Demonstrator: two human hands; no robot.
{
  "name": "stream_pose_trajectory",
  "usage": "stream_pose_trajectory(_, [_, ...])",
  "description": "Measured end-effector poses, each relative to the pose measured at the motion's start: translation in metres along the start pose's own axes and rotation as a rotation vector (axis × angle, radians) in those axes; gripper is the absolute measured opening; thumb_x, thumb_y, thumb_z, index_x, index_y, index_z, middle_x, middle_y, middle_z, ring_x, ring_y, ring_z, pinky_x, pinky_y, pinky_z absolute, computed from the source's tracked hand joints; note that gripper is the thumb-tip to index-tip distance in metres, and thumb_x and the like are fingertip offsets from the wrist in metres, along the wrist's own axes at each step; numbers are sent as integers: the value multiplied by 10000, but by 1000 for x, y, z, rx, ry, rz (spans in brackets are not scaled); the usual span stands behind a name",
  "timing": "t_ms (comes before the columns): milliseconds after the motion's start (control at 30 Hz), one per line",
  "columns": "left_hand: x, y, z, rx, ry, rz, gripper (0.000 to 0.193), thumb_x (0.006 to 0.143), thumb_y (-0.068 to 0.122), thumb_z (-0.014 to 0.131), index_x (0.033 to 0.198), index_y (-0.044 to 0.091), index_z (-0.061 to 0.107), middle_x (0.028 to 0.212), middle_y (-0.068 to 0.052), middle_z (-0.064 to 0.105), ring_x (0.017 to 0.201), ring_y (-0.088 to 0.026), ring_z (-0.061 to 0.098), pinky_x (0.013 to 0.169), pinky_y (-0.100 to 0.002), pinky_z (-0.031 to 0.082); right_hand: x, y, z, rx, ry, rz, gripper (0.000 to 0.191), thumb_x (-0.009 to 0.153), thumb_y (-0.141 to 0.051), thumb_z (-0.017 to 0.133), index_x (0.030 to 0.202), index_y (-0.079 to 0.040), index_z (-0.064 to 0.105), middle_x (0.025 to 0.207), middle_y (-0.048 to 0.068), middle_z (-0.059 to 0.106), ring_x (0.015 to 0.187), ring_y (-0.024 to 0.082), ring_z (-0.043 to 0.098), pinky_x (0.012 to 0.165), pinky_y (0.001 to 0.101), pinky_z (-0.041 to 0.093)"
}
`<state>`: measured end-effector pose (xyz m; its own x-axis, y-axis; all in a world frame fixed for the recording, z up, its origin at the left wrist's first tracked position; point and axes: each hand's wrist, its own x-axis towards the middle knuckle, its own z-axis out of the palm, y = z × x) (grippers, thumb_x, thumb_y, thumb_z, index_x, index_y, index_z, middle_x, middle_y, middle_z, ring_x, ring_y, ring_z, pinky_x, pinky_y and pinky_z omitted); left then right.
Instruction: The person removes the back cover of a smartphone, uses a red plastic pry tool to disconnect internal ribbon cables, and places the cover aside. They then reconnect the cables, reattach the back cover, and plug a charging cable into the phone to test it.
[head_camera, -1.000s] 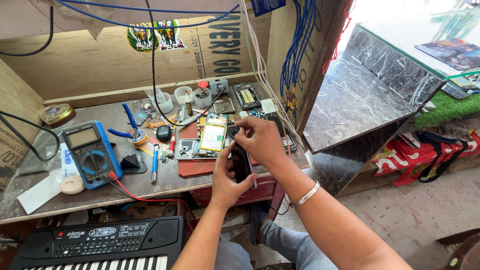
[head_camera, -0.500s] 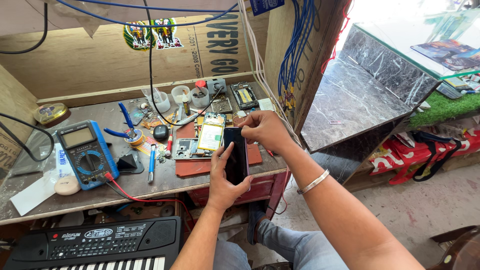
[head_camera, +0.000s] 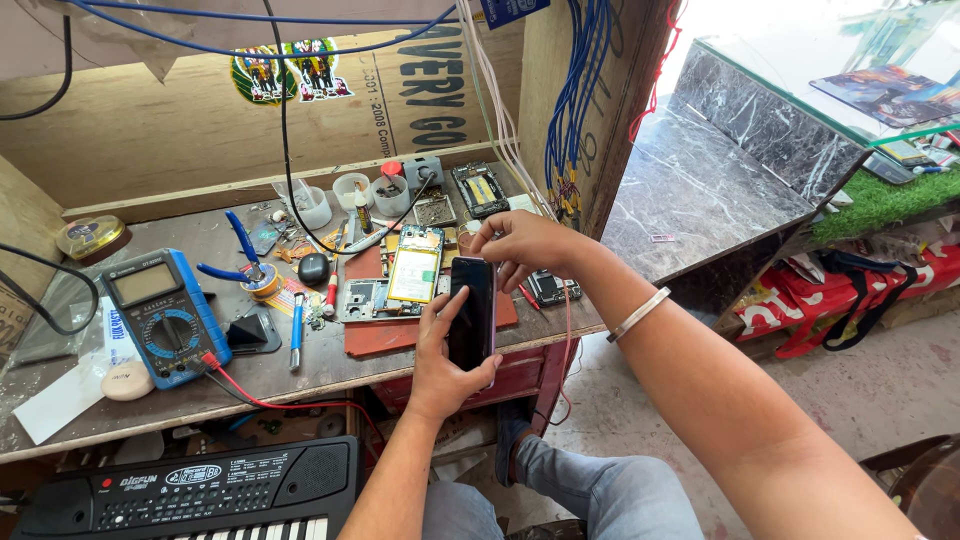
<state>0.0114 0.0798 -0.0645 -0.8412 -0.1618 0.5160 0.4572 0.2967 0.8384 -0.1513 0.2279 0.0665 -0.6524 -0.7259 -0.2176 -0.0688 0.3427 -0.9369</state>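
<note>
Since a second ago the right hand (head_camera: 525, 245) has come off the face of the black smartphone (head_camera: 472, 310), which now shows plainly and stands more upright, and both hands have drifted slightly toward the near edge of the counter (head_camera: 300, 375).

That wooden counter spreads out beyond and to the left of the grip. Below and well left of it a black electronic keyboard (head_camera: 200, 490) juts out from beneath. Far left of the grip lies a blue multimeter (head_camera: 160, 315). Directly under the hands is a red work mat (head_camera: 400, 338), and just beyond the left grip an opened phone body with a yellow-green panel (head_camera: 415, 265) rests on it. Blue-handled pliers (head_camera: 235, 250) lie farther left.

The left hand (head_camera: 440, 360) wraps the smartphone from below, fingers closed behind it and the thumb pressed on the dark screen. The right grip is pinched together at the phone's top edge; whether the fingertips hold some small part there cannot be told. A small dark module (head_camera: 552, 288) sits just right of it.

By the look of it, the step in hand is close work on the phone's top edge while the left hand steadies it. Anything further there calls for a firm lower hold, as the phone hangs over the counter's edge.
</note>
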Motion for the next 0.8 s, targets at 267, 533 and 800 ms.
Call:
stream_pose_trajectory(267, [7, -20, -12, -599, -56, -147, 880, 878, 198, 739, 1633, 70, 306, 1413, -120, 519, 1159, -212, 601, 1024, -379, 531, 6, 23, 22, 198, 214, -87, 461, 926, -342, 676, 1263, -43, 579, 1049, 103, 730, 845, 197, 743, 683, 337, 635])
stream_pose_trajectory(533, [6, -18, -17, -1117, -7, -286, 662, 1033, 338, 497, 1605, 73, 297, 1492, -150, 495, 1312, -283, 561, 1126, -463, 450, -19, 89, 90, 358, 336, -329, 441, 918, -220, 715, 1284, -29, 563, 1177, 111, 672, 1036, 188, 702, 848, 332, 607])
stream_pose_trajectory(800, [1, 14, 1, -1315, 114, -322, 856, 996, 660, 298, 1576, 32, 341, 1564, -156, 479, 1463, -326, 454, 1182, -517, 383, -74, 113, 133, 201, 495, -216, 472, 886, -240, 771, 1269, -27, 597, 1125, 94, 685, 992, 156, 668, 841, 311, 579])
